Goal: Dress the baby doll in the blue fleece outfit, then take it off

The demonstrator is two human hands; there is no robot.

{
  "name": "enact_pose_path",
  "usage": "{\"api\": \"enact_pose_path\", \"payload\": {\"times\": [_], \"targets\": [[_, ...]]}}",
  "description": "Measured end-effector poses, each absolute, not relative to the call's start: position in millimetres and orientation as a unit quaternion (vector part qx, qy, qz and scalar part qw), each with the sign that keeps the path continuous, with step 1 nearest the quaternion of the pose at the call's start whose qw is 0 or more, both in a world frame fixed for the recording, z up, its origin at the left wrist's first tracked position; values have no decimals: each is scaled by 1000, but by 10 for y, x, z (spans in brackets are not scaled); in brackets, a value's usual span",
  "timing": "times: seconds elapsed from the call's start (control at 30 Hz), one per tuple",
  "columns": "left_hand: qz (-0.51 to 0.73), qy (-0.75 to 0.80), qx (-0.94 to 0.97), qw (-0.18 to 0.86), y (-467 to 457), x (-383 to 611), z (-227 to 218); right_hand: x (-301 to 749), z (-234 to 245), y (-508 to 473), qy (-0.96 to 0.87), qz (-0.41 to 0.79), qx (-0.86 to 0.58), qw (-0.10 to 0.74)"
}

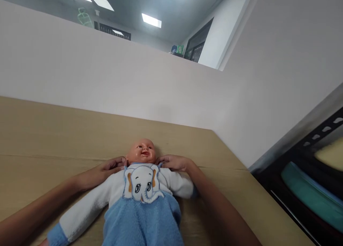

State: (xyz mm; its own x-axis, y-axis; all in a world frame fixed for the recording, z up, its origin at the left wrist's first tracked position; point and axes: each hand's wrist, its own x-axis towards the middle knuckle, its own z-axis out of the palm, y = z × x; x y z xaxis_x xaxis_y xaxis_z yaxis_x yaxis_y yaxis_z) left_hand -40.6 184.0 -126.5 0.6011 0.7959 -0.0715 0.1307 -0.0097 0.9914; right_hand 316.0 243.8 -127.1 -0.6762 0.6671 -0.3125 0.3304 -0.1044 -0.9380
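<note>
A baby doll (141, 151) lies on its back with its head toward the wall. It wears a fluffy white and blue romper (143, 217) with an elephant face (143, 185) on the chest. My left hand (114, 166) is at the shoulder on the picture's left, its fingers curled on the fabric beside the neck. At the opposite shoulder, my right hand (173, 162) has its fingertips closed on the collar edge. The doll's left-side sleeve stretches out toward my forearm; its other sleeve lies partly behind my right forearm. The legs run out of view at the bottom.
The doll rests on a brown cardboard-like tabletop (66, 131). A white low wall (107, 78) bounds it at the back, and another wall (281, 78) rises on the right. Beyond the table's right edge is a dark rack with a teal item (311, 196).
</note>
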Motion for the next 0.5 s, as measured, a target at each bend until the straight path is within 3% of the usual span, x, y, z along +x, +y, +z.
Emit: {"api": "enact_pose_path", "payload": {"times": [0.23,0.5], "targets": [[297,378,600,639,1871,-364,-1336,3169,-1326,2491,-683,614,-373,134],[315,358,425,769,1715,-311,-1279,3068,-1401,2348,-686,594,-391,155]]}}
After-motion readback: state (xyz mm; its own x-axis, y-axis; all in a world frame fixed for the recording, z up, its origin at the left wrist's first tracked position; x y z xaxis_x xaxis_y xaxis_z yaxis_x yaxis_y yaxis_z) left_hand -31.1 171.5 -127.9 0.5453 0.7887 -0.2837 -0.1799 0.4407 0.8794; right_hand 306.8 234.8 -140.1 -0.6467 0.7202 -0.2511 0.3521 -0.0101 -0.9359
